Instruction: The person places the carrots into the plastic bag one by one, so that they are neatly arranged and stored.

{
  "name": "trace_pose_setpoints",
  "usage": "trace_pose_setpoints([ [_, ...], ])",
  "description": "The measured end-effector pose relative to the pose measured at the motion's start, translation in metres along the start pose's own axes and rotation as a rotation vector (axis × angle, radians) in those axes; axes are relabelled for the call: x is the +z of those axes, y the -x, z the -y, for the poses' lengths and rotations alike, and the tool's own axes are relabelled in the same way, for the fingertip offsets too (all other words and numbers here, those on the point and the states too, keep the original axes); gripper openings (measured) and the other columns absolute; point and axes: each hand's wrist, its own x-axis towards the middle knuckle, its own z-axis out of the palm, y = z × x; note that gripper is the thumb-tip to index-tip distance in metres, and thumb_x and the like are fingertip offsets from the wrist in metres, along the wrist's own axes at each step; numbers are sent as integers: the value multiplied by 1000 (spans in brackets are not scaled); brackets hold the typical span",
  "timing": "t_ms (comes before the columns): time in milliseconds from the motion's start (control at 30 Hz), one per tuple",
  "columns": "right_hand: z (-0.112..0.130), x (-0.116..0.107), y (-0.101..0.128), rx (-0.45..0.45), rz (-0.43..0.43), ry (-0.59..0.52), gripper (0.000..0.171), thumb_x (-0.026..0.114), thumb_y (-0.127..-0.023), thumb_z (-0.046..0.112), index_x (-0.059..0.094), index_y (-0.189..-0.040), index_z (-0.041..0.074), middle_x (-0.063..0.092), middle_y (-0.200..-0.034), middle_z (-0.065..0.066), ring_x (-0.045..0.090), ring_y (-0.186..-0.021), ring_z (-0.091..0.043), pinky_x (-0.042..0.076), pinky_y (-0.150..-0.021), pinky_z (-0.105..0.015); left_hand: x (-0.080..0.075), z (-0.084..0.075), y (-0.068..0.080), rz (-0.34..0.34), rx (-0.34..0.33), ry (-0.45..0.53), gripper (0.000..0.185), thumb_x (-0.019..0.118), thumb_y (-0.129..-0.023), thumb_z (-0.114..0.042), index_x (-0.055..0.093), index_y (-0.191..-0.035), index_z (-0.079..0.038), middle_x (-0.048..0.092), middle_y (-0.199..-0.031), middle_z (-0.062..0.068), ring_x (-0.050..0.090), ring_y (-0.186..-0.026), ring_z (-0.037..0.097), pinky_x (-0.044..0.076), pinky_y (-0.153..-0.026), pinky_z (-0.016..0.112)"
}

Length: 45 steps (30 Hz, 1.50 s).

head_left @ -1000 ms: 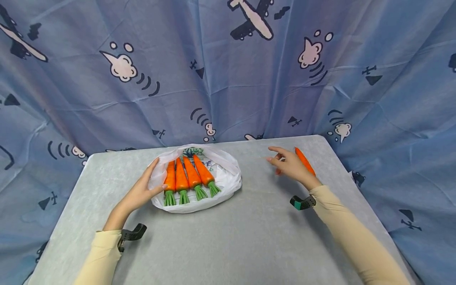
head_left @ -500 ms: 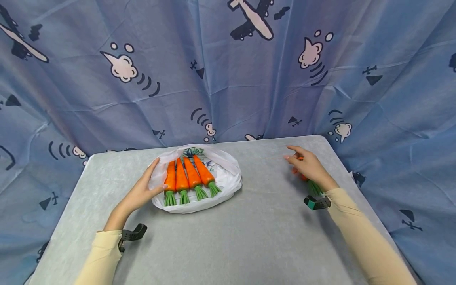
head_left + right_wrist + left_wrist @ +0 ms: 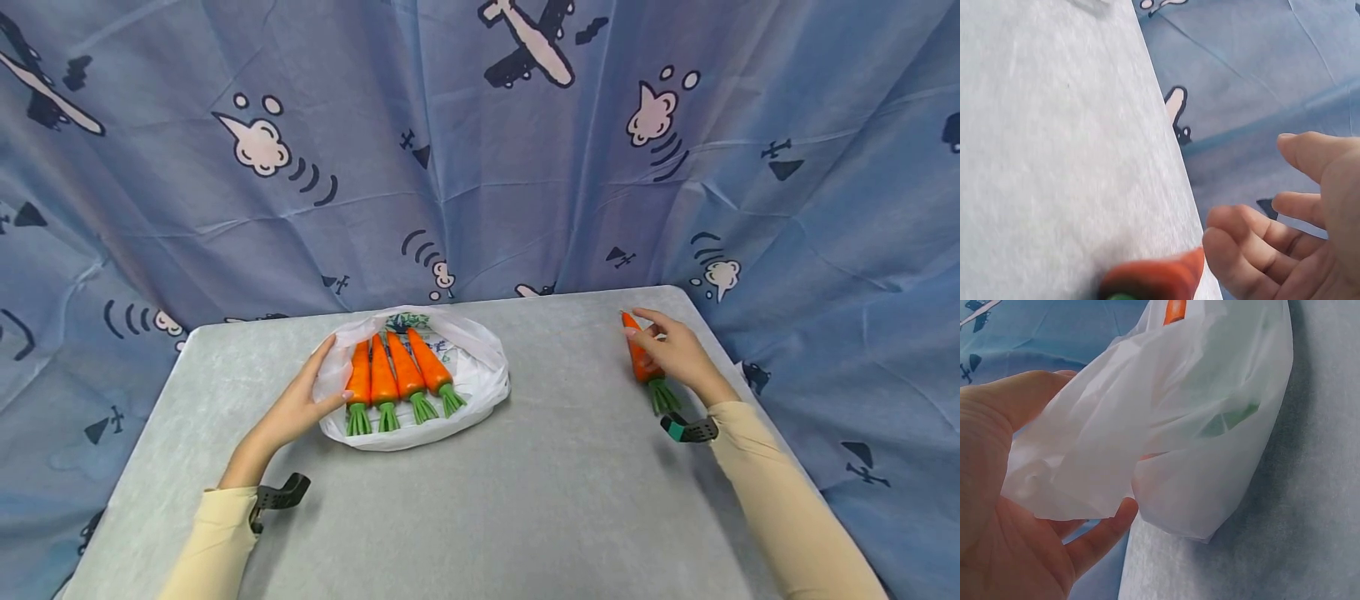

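right hand [image 3: 675, 354] has moved onto lone carrot [image 3: 637, 358], fingers curling, grip not closed | left hand [image 3: 300, 404] keeps bag [image 3: 480, 383] edge pinched | pickup starting

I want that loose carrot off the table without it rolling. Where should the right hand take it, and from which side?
Grip the loose carrot round its thick orange middle, probably from above, where the right hand is. It lies flat on the table, tip pointing away, and the green top looks too thin to hold firmly.
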Motion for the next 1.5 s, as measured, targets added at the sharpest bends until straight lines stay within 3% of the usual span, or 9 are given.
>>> trace_pose_setpoints([
  [200,-12,-5,1,21,-20,19,66,51,-101,44,36,-152,6,58,-107,-25,65,-69,-19,59,-61,-28,0,-1,0,1,3,4,96,70,-92,-28,2,-161,-25,6,-167,18,11,-152,47,16,-118,71],
  [500,-30,-7,0,49,-62,76,72,52,-99,51,39,-149,0,59,-94,-19,60,-65,-17,53,-59,-26,0,0,0,4,-3,1,97,70,-92,-30,2,-161,-26,6,-168,18,11,-152,47,16,-117,71],
  [867,-49,-2,0,128,2,108,80,52,-97,57,36,-150,-1,58,-86,-12,57,-65,-18,46,-62,-28,1,3,-1,3,-11,-4,96,70,-92,-31,2,-161,-28,6,-168,17,11,-152,47,16,-117,71],
  [1067,-56,3,-1,127,23,118,80,53,-97,56,37,-150,-2,60,-99,-21,58,-68,-19,47,-61,-28,1,3,-1,4,-17,-2,96,70,-93,-32,2,-161,-29,6,-168,16,11,-152,47,16,-118,71],
  [1300,-63,8,-2,130,42,182,83,51,-96,60,35,-151,0,58,-122,-32,57,-96,-34,50,-75,-37,1,3,0,-8,0,-7,96,71,-92,-28,4,-161,-24,8,-167,20,12,-151,48,16,-118,70],
  [1500,-63,12,-3,143,59,174,85,50,-95,64,33,-153,3,58,-121,-30,56,-98,-34,49,-77,-39,1,4,0,-7,12,10,96,71,-92,-27,4,-161,-23,8,-167,20,10,-152,48,15,-118,70],
])
